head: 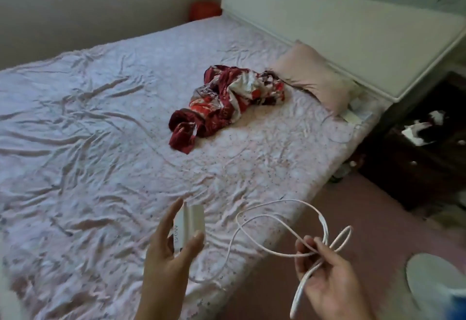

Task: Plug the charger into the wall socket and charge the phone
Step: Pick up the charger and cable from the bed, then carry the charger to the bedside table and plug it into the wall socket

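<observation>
Over rumpled bed (100,118), L hand (171,251) pinches boxy white charger (190,223); R hand (330,276) grips looped cable (297,241)

Free: wide stretch of rumpled bed sheet (100,123) ahead and left, pink floor (353,208) right of bed | Obstacles: red crumpled cloth (227,102) mid-bed, pillow (315,75) against headboard (353,29), dark nightstand (428,148) far right

bed (100,118) | wrinkled sheet | red garment (227,102) | pink pillow (312,77)
</observation>
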Available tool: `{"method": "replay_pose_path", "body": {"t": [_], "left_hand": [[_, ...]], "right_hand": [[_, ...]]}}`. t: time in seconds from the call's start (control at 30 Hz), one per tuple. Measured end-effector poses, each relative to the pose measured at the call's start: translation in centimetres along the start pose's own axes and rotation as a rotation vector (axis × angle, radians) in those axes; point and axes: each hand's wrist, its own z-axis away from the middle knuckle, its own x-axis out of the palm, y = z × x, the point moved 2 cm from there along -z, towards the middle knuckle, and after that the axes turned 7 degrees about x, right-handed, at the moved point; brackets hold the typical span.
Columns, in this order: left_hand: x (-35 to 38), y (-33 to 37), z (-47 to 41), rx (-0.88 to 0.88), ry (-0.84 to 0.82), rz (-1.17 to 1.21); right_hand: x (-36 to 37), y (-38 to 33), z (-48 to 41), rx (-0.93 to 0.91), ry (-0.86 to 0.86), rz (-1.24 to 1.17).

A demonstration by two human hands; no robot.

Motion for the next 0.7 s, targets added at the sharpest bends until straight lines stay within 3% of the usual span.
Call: {"method": "replay_pose_path", "body": {"t": [0.33,0.7], "left_hand": [[16.1,5.7,6.9,-0.193,-0.393,0.079],[30.6,7.5,15.7,-0.432,-0.479,0.259]], "right_hand": [[-9.2,-12.3,9.9,-0.202,-0.054,-0.203],[-22.7,-23.6,15.9,-0.371,-0.03,-0.362]]}}
